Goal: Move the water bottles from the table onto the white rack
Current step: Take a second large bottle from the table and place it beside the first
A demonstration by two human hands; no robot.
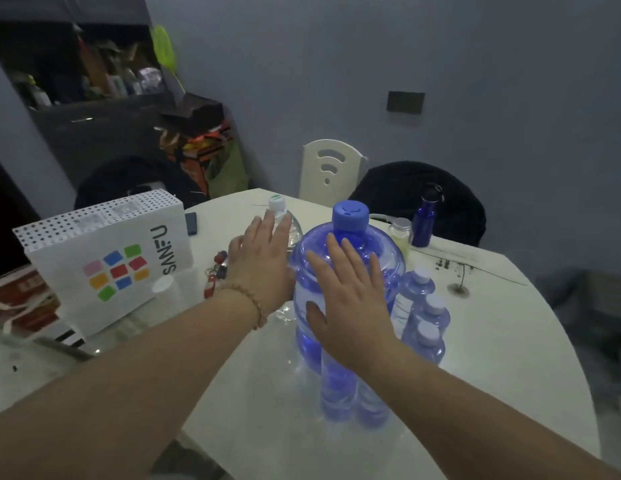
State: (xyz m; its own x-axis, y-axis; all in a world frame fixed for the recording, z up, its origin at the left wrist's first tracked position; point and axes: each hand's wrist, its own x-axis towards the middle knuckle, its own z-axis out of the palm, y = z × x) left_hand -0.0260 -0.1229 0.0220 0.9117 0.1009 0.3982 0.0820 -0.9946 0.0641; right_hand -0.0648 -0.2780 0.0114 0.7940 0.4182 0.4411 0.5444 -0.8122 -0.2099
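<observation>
A large blue water jug (385, 251) with a blue cap stands mid-table. My right hand (350, 299) is spread flat in front of the jug's near side, fingers apart. My left hand (262, 261) reaches with fingers apart past the jug's left side, in front of a clear bottle (279, 211) with a white cap. Three small blue bottles (427, 318) with white caps stand in a row to the jug's right. More small blue bottles (337, 386) stand under my right wrist. No white rack is in view.
A white dotted box (104, 258) with coloured squares stands on the left of the white table (492, 341). Keys (217, 271) lie beside it. A dark blue metal flask (425, 220) and a small jar (399, 232) stand behind. Chairs (328, 171) stand at the far edge.
</observation>
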